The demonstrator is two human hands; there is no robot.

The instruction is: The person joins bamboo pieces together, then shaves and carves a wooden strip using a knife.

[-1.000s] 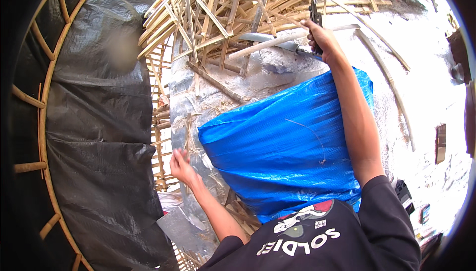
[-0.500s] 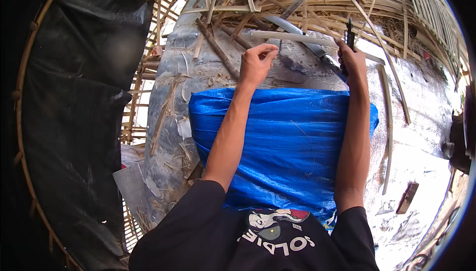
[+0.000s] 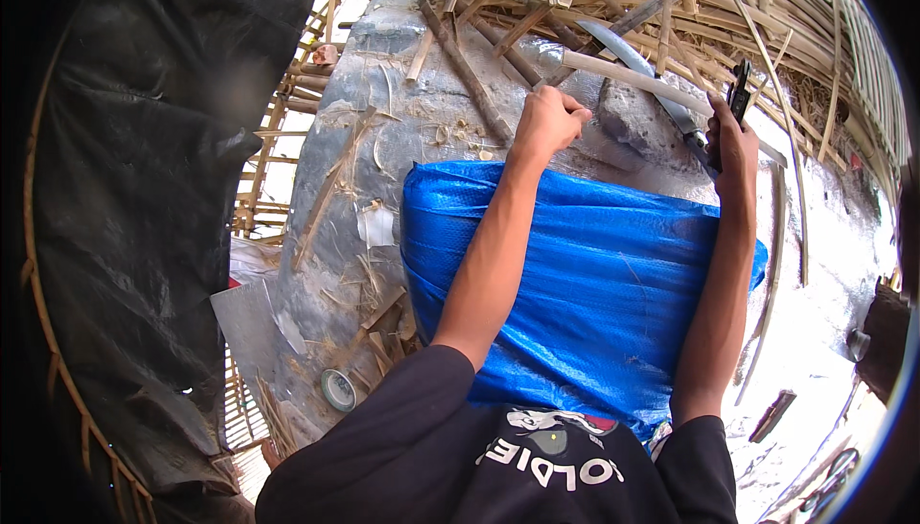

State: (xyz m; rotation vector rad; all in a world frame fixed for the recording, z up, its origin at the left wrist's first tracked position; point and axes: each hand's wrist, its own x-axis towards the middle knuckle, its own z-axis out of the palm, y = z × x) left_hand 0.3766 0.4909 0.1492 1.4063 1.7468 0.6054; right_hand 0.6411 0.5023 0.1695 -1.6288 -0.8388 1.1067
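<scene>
My left hand (image 3: 553,124) is closed in a pinch over the far edge of a blue woven sheet (image 3: 585,265) spread across my lap. Whatever lies between its fingertips is too small or hidden to make out. In my right hand (image 3: 733,152) a slim black tool (image 3: 738,93) sticks up past the fingers; its exact kind is unclear. A pale bamboo strip (image 3: 637,76) runs behind that hand's fingers, and I cannot tell whether they grip it. Just left of the right hand, a long knife (image 3: 671,107) with a curved blade and dark handle crosses under the strip, over a grey stone (image 3: 637,122).
Split bamboo strips (image 3: 690,7) are heaped at the far side. Loose sticks (image 3: 465,69) and shavings lie on the grey ground sheet (image 3: 374,155). A tape roll (image 3: 338,390) sits by my left elbow. Black sheeting (image 3: 144,217) hangs at the left; a wood block (image 3: 772,416) lies right.
The whole view has shifted, so the sheet, knife and both arms appear farther right. The left hand stays pinched. The black tool in my right hand has tilted.
</scene>
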